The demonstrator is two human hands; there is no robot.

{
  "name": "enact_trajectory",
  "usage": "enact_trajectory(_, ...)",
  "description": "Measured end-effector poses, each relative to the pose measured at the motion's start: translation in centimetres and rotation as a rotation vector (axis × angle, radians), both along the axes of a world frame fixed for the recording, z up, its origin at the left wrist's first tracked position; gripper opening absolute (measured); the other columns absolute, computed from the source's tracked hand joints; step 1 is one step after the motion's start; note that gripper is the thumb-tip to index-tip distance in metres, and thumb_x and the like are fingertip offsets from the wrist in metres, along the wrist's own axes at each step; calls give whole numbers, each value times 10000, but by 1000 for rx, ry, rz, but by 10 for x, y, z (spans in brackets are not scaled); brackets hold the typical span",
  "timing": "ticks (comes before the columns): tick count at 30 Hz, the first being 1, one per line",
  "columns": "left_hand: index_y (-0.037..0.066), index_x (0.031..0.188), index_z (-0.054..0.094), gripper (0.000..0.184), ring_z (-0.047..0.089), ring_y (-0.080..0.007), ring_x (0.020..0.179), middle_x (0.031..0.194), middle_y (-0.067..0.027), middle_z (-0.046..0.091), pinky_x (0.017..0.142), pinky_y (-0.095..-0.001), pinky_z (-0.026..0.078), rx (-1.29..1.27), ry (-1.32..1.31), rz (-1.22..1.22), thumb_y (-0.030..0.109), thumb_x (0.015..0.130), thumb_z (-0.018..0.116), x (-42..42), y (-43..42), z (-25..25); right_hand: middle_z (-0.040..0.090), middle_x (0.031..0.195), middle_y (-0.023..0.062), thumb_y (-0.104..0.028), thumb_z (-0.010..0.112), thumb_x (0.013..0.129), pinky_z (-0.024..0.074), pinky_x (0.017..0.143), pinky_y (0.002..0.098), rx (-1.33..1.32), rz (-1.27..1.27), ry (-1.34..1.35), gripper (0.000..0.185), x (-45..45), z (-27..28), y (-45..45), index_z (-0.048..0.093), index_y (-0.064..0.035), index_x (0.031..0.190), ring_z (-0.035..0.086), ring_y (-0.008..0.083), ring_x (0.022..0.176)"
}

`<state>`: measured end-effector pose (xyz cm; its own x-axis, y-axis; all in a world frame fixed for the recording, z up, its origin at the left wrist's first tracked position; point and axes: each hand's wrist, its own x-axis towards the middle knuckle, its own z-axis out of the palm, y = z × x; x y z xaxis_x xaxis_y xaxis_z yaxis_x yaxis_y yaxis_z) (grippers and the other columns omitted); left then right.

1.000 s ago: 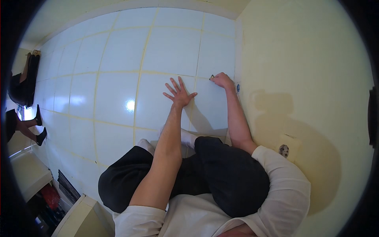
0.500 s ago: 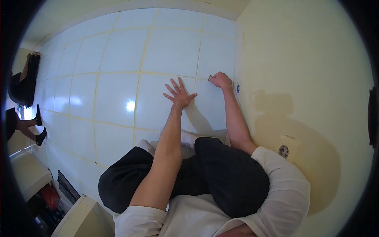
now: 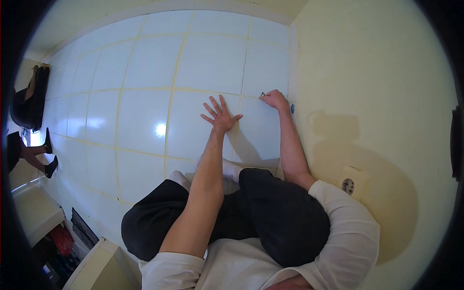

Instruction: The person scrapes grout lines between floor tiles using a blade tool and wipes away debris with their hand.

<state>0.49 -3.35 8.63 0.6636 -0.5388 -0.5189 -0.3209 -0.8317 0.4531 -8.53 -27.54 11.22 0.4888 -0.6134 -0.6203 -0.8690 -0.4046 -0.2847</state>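
My left hand point(image 3: 222, 119) lies flat on a light-blue floor tile point(image 3: 193, 130), fingers spread, with nothing in it. Farther right, my right hand point(image 3: 276, 99) is closed around a small tool with a dark, metallic-looking tip point(image 3: 262, 95); most of it is hidden by my fingers, so its exact kind does not show. The tip is at the grout line point(image 3: 250, 96) between two tiles, close to the right wall. Yellowish grout runs between most of the tiles, while some joints look thinner and darker.
A cream wall point(image 3: 367, 72) with a socket point(image 3: 347, 186) rises along my right side. My folded legs point(image 3: 285, 217) are below my arms. Another person's feet point(image 3: 50, 166) and a dark bag-like object point(image 3: 31, 104) are at far left. Cream furniture point(image 3: 99, 266) stands lower left.
My right hand has slid slightly right along the grout line, towards the wall, with the small tool still in it. My left hand stays flat in the same place.
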Motion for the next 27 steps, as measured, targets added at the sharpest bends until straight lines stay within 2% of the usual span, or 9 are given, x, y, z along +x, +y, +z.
enact_trajectory(9,169,1566,-222,1364,-354,-536,1394,1573,-252,-344,1012,-806,-144,14,-7,3,735,740,705,-1,-1,3,734,1117,131,-482,696,797,536,903,417,71,-6,-35,470,-1,-5,-2,761,-119,1089,691,306,1050)
enact_trajectory(21,159,1566,-221,1352,-366,-539,1386,1571,-249,-349,1011,-807,-147,17,3,-6,719,754,705,-2,-2,7,750,1071,95,-461,707,789,557,869,433,-66,80,-1,405,14,17,21,780,-156,1045,706,286,1022)
enact_trajectory(27,171,1566,-224,1363,-357,-538,1392,1571,-249,-349,1010,-806,-146,17,-8,-4,747,739,694,0,0,-1,752,1038,116,-416,688,809,565,851,421,-122,41,42,338,2,28,9,788,-156,1001,715,299,988)
